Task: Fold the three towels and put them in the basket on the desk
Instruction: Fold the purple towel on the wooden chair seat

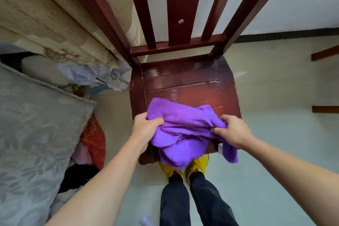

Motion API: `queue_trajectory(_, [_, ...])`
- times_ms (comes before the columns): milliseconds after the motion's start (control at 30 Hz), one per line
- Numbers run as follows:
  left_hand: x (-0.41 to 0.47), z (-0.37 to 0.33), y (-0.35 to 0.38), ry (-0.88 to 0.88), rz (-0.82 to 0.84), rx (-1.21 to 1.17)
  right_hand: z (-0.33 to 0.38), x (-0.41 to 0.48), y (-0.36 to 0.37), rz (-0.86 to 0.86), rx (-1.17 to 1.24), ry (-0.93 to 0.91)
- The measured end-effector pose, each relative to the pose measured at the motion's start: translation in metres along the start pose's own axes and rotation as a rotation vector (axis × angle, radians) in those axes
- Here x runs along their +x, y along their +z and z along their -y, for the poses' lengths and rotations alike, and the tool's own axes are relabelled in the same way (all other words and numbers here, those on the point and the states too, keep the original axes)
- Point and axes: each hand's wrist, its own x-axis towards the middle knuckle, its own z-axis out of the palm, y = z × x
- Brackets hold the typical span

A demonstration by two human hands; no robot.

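A crumpled purple towel [185,132] hangs over the front edge of a dark red wooden chair seat [183,86]. My left hand [145,130] grips the towel's left side. On the towel's right side, my right hand [233,130] pinches the bunched cloth. A small white label shows at the towel's lower right corner. No other towel, basket or desk is in view.
The chair's slatted back [176,14] rises ahead of me. A grey patterned mattress [33,134] and piled clothes [88,152] lie to the left, with plastic bags [95,77] behind. My feet in yellow shoes [183,169] stand under the seat's front edge. Wooden furniture legs [324,53] show at right.
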Motion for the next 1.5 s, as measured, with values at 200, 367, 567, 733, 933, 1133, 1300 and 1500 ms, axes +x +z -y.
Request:
queue_trajectory(200, [0.023,-0.029,-0.033,-0.003,-0.016,-0.075,-0.019,0.012,-0.029,-0.119,0.596,0.107])
queue_trajectory(367, [0.048,-0.044,-0.010,0.008,-0.006,0.091,-0.026,0.046,-0.038,-0.176,0.516,0.222])
queue_trajectory(567, [0.035,0.016,0.032,0.024,0.178,0.594,0.013,0.057,-0.043,-0.186,0.589,0.072])
queue_trajectory(733, [0.019,0.045,0.042,-0.060,-0.082,0.396,0.058,0.070,-0.067,-0.396,0.365,-0.204])
queue_trajectory(933, [0.008,0.051,0.025,0.030,-0.315,0.507,0.052,0.062,-0.054,-0.362,0.359,0.093])
queue_trajectory(1133, [0.061,0.010,0.025,0.156,-0.313,0.249,0.049,0.061,0.026,0.045,0.603,0.268])
queue_trajectory(1300, [0.061,0.017,0.037,-0.040,-0.175,-0.006,0.090,0.063,0.011,0.080,1.047,0.285])
queue_trajectory(1500, [0.025,0.031,0.043,-0.416,0.096,-0.294,0.051,0.044,-0.016,0.161,1.500,0.414])
